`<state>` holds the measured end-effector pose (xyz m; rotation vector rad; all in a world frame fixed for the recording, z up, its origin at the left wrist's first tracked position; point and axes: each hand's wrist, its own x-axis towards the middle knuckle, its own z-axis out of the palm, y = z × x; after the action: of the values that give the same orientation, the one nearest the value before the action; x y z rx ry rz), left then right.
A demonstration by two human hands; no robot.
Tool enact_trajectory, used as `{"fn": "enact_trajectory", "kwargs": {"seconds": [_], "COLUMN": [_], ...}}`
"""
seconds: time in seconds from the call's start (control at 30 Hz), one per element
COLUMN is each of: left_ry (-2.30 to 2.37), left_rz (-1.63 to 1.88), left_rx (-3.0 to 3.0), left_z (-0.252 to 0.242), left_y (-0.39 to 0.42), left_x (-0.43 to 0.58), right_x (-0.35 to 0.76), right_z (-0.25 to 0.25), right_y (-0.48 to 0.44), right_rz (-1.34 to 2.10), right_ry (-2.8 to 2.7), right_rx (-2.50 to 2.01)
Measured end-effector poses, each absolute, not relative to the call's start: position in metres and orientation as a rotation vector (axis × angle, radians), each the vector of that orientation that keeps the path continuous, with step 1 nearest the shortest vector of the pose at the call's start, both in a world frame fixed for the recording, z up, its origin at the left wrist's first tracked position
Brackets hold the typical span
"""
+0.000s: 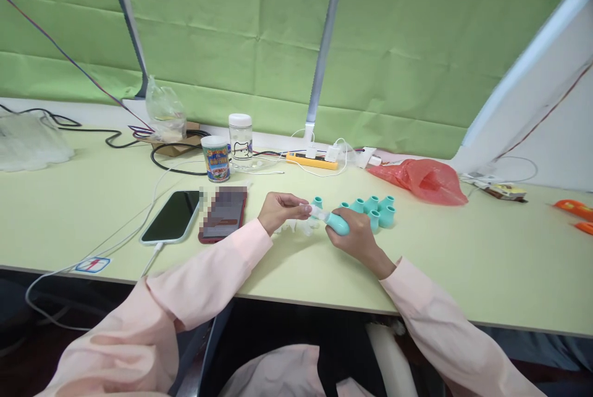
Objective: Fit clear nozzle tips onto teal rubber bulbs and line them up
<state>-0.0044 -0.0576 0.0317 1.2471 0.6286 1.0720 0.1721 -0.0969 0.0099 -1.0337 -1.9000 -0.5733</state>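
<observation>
My right hand (pixel 354 235) is closed round a small teal bulb-shaped piece (pixel 337 222) with a clear tip pointing left. My left hand (pixel 279 210) pinches that clear tip (pixel 307 208) between thumb and fingers, just above the pale green table (pixel 69 212). Several more teal pieces (pixel 374 208) stand in a cluster right behind my right hand. Some small clear bits (pixel 296 228) lie on the table under my hands. Both arms wear pale pink sleeves.
Two phones lie left of my hands: a dark one on a white cable (pixel 172 216) and a red-cased one (pixel 223 214). Behind them stand a printed cup (pixel 215 158) and a clear jar (pixel 241 141). A yellow power strip (pixel 312 162), a red plastic bag (pixel 421 179) and cables line the back.
</observation>
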Motion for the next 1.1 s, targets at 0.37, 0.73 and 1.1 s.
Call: {"fn": "enact_trajectory", "kwargs": {"seconds": [0.37,0.73,1.1], "left_ry": [0.589,0.600,0.541], "left_rz": [0.941,0.924,0.937], "left_rx": [1.141,1.115,1.025], "left_z": [0.025,0.024,0.020], "left_y": [-0.050,-0.051,-0.049], "left_x": [-0.006,-0.004,-0.002], "right_x": [0.172,0.172,0.173], "right_z": [0.006,0.005,0.009], "right_y": [-0.096,-0.097,-0.098], "right_rz": [-0.473,-0.485,-0.496], "right_ry": [-1.958,-1.977,-1.979], "right_rx": [-1.109,-1.150,-1.064]}}
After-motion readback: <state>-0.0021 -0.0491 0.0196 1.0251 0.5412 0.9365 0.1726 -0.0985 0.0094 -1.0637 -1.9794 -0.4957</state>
